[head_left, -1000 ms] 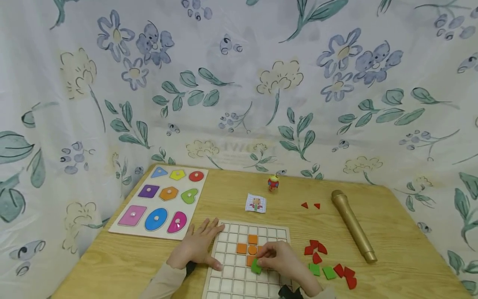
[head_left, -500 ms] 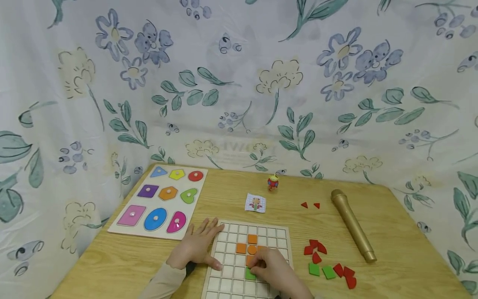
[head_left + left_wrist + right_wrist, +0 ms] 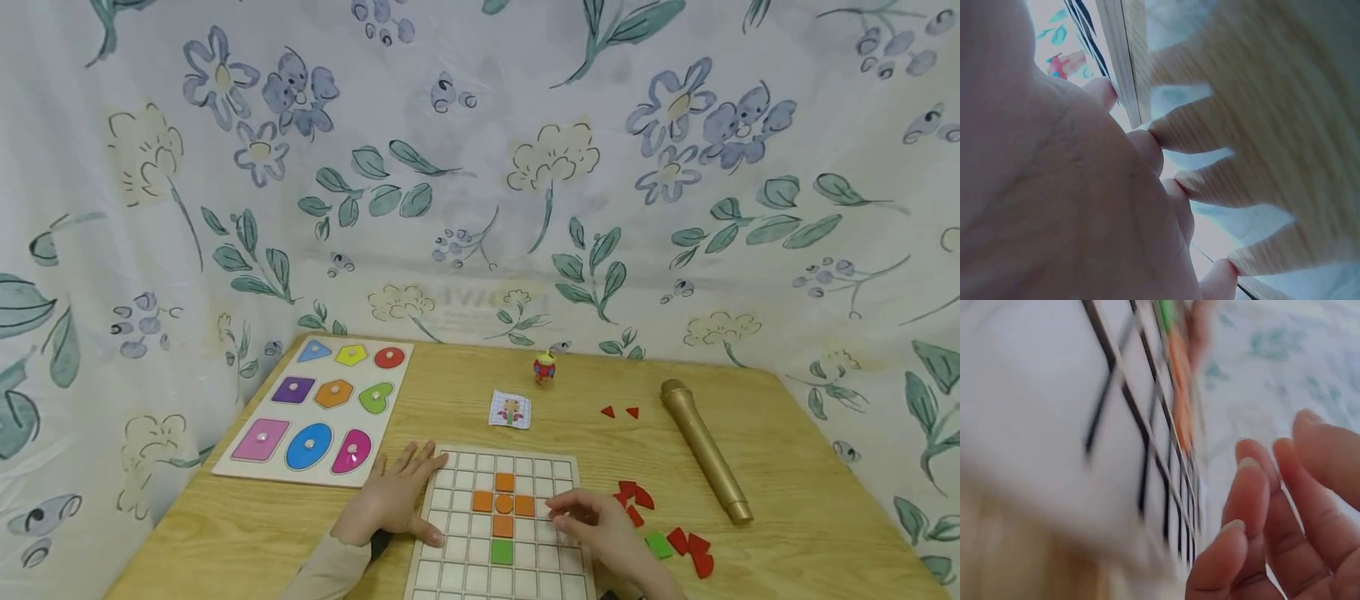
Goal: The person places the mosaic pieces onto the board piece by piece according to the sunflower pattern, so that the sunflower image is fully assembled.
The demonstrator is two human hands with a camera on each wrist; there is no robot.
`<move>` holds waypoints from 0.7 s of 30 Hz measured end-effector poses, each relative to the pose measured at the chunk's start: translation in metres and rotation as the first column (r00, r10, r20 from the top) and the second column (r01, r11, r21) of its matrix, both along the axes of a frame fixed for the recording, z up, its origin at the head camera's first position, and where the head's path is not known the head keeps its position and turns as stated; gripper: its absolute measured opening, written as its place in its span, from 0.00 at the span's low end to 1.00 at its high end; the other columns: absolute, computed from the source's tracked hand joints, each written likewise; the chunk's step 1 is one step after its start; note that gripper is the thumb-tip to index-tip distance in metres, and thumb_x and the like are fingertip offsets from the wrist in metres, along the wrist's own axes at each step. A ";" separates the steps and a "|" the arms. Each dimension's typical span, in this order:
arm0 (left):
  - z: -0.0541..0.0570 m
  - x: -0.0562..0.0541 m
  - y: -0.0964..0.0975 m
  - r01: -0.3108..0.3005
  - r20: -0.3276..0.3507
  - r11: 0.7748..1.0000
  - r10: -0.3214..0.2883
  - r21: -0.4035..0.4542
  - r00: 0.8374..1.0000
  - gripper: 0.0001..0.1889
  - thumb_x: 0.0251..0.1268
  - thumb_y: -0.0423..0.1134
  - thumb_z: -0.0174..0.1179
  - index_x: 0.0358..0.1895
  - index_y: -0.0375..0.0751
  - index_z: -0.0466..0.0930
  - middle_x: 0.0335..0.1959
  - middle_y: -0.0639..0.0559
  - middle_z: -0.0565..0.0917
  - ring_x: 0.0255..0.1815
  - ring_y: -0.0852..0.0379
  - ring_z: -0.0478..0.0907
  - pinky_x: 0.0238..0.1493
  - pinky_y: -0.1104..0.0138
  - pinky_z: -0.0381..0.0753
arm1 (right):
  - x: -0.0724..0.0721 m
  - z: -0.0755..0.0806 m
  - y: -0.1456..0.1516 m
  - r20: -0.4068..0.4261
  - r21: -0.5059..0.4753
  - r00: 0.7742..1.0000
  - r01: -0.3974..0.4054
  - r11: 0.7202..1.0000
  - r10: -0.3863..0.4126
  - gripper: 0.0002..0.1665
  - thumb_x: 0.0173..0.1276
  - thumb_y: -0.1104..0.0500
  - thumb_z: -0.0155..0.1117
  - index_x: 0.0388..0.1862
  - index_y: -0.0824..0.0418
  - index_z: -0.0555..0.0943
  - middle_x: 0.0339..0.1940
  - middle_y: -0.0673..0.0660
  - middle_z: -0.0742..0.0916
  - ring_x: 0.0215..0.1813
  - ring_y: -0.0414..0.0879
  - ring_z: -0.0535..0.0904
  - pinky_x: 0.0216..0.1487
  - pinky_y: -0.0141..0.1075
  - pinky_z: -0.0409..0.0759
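Observation:
A white grid board [image 3: 453, 575] lies at the front of the table. Set in its cells are orange square tiles [image 3: 505, 482] in a cross around an orange round tile [image 3: 504, 503], with a green square tile [image 3: 502, 552] below them. My left hand [image 3: 386, 504] rests spread along the board's left edge; in the left wrist view its fingertips [image 3: 1225, 275] touch the surface. Over the board's right side hovers my right hand [image 3: 600, 529], loosely bent, nothing between its fingers. The right wrist view shows thumb and fingertips [image 3: 1254, 481] apart.
Red pieces [image 3: 678, 540] and a green tile [image 3: 658, 546] lie right of the board. Two red triangles [image 3: 608, 412] and a gold microphone [image 3: 705, 450] lie farther back. A pattern card [image 3: 510, 410], a small toy figure [image 3: 544, 368] and a shape puzzle board [image 3: 273, 412] stand behind.
The green tile pinched in my right hand went into the cell below the orange cross and was let go. My right hand then moved right. My left hand stayed put.

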State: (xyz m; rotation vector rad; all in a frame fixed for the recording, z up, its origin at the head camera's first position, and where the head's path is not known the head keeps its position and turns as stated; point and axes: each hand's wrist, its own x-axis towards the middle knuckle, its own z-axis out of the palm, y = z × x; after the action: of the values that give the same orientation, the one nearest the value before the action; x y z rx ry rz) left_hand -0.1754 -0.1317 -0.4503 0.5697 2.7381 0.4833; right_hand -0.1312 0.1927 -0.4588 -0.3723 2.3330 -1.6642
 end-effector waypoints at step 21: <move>0.001 0.001 0.001 0.006 -0.020 1.000 -0.006 -0.008 1.000 0.59 0.35 0.65 0.73 0.74 0.47 0.56 0.79 0.42 0.51 0.79 0.36 0.46 0.70 0.30 0.42 | 0.036 -0.018 0.085 0.117 0.242 0.913 0.356 0.903 -0.391 0.30 0.57 0.57 0.73 0.57 0.67 0.78 0.38 0.54 0.85 0.26 0.37 0.71 0.27 0.28 0.72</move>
State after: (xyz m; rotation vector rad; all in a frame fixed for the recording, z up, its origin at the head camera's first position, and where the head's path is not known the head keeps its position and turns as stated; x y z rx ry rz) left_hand -0.1740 -0.1308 -0.4494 0.5842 2.7547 0.4681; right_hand -0.0949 0.2774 -0.4767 0.2665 2.5395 -1.4945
